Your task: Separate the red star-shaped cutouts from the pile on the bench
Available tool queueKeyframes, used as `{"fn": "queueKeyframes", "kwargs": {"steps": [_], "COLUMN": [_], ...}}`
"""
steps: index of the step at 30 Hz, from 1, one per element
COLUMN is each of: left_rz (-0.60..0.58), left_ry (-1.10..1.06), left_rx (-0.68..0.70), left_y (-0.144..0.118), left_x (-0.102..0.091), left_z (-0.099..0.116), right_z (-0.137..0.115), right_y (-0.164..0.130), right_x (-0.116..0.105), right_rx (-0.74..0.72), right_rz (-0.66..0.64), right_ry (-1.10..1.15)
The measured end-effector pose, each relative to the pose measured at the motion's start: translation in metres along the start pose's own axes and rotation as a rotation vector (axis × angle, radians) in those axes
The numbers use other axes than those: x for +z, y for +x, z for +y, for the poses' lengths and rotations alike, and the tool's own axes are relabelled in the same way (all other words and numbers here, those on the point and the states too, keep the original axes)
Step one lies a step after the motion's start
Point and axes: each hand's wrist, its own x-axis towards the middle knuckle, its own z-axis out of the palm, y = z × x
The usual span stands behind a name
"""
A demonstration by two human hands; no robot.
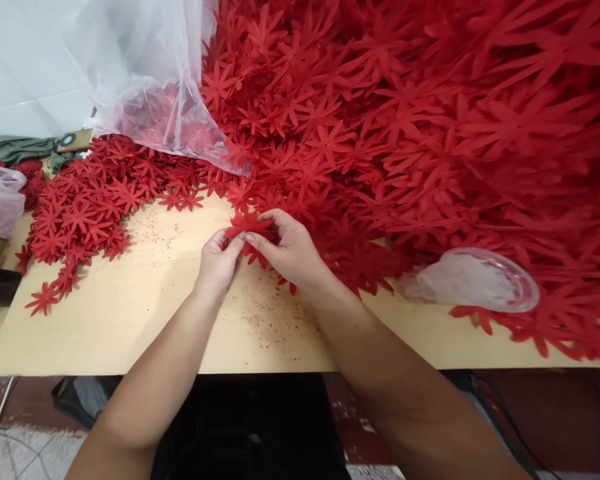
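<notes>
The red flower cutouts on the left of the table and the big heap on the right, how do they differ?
The left spread lies thin and flat on the table, single cutouts easy to tell apart; the right heap is piled deep and tangled. The left spread is far smaller; the heap fills most of the view. The left hand and right hand pinch a flower cutout at the heap's edge, away from the spread. Both share the same red and petal shape.

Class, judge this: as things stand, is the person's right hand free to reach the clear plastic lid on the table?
Probably not yet: the right hand and left hand both grip a red flower. The path to the lid looks unobstructed.
</notes>
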Motion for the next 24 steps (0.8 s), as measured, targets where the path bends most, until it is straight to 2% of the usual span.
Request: {"fn": "queueKeyframes", "kwargs": {"steps": [9, 14, 16, 21, 24], "left_rz": [-0.03, -0.007, 0.006, -0.031, -0.034], "left_ry": [0.072, 0.063, 0.048, 0.033, 0.046], "left_rx": [0.067, 0.047, 0.048, 0.067, 0.08], "left_y": [0.0, -0.001, -0.001, 0.002, 0.004], "left_x": [0.0, 0.0, -0.001, -0.002, -0.002], "left_z": [-0.002, -0.001, -0.001, -0.005, -0.006], "right_z": [0.003, 0.005, 0.004, -0.004, -0.004], "right_y": [0.004, 0.009, 0.008, 0.001, 0.0], "right_x": [-0.003, -0.009, -0.01, -0.007, -0.006], "right_rx": [-0.028, -0.053, -0.058, -0.037, -0.092], "right_rz": [0.084, 0.299, 0.344, 0.202, 0.191], "right_ry": [0.068, 0.041, 0.034, -0.049, -0.061]}}
